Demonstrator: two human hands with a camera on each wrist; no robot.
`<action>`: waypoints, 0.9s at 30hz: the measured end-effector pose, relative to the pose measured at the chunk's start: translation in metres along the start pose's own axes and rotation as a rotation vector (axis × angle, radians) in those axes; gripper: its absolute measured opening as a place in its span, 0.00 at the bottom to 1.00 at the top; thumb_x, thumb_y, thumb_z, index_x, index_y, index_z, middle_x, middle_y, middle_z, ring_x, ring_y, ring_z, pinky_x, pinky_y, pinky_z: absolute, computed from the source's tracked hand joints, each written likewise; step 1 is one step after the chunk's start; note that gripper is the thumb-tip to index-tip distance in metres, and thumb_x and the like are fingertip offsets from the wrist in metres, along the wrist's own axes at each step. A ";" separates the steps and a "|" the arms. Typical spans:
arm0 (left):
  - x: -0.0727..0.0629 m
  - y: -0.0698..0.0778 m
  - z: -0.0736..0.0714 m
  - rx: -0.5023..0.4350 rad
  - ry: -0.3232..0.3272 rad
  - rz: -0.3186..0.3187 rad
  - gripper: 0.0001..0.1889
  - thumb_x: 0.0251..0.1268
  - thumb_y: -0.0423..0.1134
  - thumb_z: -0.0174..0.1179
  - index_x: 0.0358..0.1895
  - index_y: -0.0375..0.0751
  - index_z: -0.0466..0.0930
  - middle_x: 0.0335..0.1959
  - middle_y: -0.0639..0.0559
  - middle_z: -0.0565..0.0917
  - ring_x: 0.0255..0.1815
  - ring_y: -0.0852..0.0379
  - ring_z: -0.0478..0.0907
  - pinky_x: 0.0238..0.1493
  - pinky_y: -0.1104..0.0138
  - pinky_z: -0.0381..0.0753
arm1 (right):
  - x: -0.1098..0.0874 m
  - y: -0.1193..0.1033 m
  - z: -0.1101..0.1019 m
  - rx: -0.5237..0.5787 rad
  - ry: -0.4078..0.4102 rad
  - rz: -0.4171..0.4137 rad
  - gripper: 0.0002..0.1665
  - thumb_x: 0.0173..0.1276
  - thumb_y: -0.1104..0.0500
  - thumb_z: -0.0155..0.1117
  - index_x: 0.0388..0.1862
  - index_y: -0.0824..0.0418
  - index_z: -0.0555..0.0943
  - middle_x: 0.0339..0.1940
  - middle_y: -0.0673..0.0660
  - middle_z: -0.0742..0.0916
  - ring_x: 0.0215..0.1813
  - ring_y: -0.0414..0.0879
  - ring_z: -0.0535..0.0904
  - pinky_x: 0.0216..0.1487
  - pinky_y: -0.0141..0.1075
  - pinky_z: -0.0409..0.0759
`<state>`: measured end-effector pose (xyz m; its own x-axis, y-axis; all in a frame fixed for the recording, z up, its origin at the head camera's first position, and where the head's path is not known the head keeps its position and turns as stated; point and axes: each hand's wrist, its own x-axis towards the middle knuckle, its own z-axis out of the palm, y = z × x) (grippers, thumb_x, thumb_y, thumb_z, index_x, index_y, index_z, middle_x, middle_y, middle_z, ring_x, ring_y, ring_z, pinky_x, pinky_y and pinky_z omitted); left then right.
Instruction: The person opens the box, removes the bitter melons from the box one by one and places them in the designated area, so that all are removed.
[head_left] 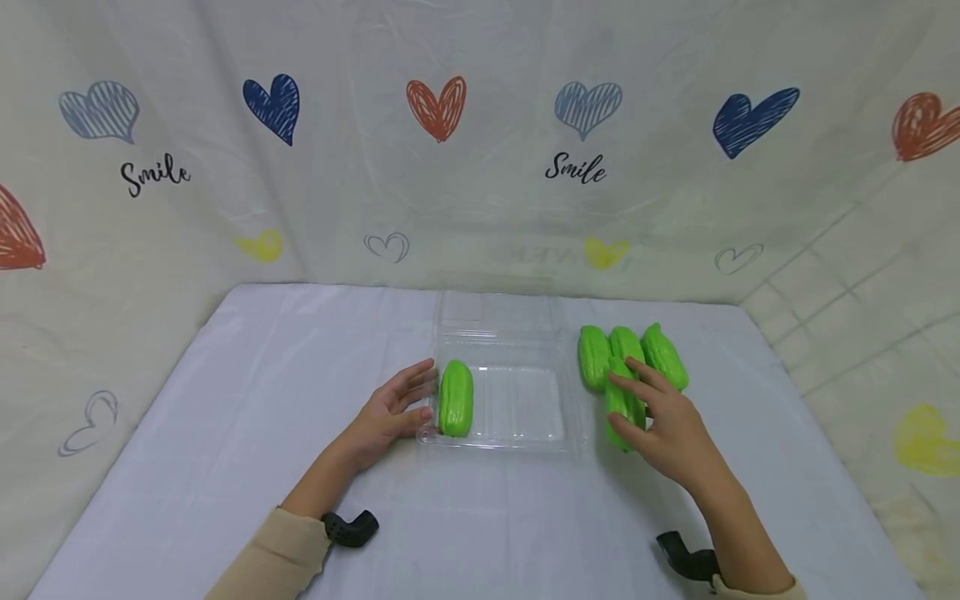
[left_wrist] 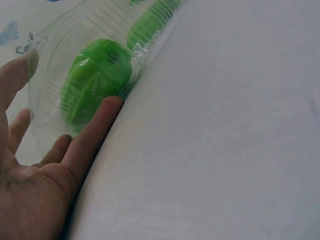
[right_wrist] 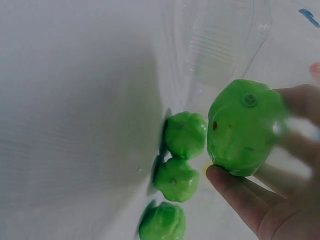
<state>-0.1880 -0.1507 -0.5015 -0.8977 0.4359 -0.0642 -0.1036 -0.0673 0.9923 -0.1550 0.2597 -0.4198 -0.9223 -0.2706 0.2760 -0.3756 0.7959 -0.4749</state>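
Observation:
A clear plastic clamshell box lies with its lid raised at the back, and one glossy green toy cucumber stands lengthwise along its left side. My left hand rests against the box's left wall, fingers extended; the thumb touches near the front corner. To the right of the box, my right hand grips another green cucumber between thumb and fingers, held up off the table. Behind it lie three more cucumbers, the left one, the middle one and the right one.
White cloth covers the table. A pale curtain printed with hearts hangs behind and along both sides. Black wrist devices sit on the left wrist and the right wrist.

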 end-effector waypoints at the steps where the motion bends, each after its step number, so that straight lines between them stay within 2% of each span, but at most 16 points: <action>1: 0.000 0.000 0.000 0.003 0.001 0.001 0.38 0.69 0.29 0.59 0.79 0.51 0.54 0.79 0.48 0.58 0.78 0.44 0.56 0.59 0.56 0.79 | 0.000 0.000 0.000 -0.001 0.001 -0.001 0.29 0.63 0.58 0.72 0.64 0.61 0.80 0.73 0.65 0.72 0.50 0.58 0.84 0.33 0.38 0.76; 8: 0.001 0.002 0.001 0.010 0.009 -0.001 0.38 0.69 0.28 0.58 0.79 0.51 0.54 0.79 0.48 0.58 0.78 0.44 0.56 0.60 0.56 0.79 | -0.002 0.003 -0.002 -0.013 -0.020 0.011 0.29 0.62 0.59 0.72 0.63 0.62 0.80 0.73 0.66 0.72 0.53 0.61 0.82 0.36 0.42 0.77; 12: 0.001 0.003 0.002 0.007 0.013 -0.004 0.38 0.69 0.28 0.58 0.79 0.51 0.54 0.79 0.49 0.58 0.79 0.45 0.56 0.60 0.56 0.79 | -0.004 0.005 -0.003 -0.013 -0.037 0.019 0.29 0.63 0.59 0.72 0.63 0.63 0.80 0.73 0.66 0.71 0.56 0.63 0.80 0.35 0.40 0.77; 18: 0.001 0.004 0.003 0.004 0.011 -0.006 0.38 0.69 0.29 0.59 0.79 0.51 0.54 0.78 0.49 0.58 0.79 0.45 0.56 0.60 0.55 0.79 | -0.005 0.007 -0.003 -0.006 -0.060 0.030 0.29 0.63 0.60 0.72 0.63 0.63 0.79 0.73 0.67 0.71 0.55 0.62 0.80 0.31 0.36 0.75; 23: 0.000 0.004 0.003 -0.004 0.004 -0.006 0.39 0.69 0.31 0.60 0.79 0.51 0.53 0.79 0.48 0.58 0.79 0.45 0.55 0.59 0.55 0.79 | -0.005 0.010 -0.001 -0.014 -0.063 0.029 0.28 0.61 0.61 0.72 0.62 0.63 0.80 0.73 0.67 0.71 0.58 0.64 0.79 0.37 0.44 0.76; 27: 0.000 0.003 0.002 -0.002 0.001 -0.004 0.39 0.69 0.33 0.61 0.79 0.51 0.53 0.79 0.47 0.57 0.79 0.45 0.55 0.59 0.56 0.79 | -0.004 0.013 0.001 -0.015 -0.074 0.029 0.29 0.61 0.62 0.72 0.63 0.63 0.80 0.73 0.67 0.71 0.50 0.58 0.82 0.35 0.42 0.76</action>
<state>-0.1874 -0.1489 -0.4982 -0.8975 0.4357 -0.0681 -0.1078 -0.0670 0.9919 -0.1561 0.2704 -0.4283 -0.9370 -0.2863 0.2000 -0.3481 0.8120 -0.4686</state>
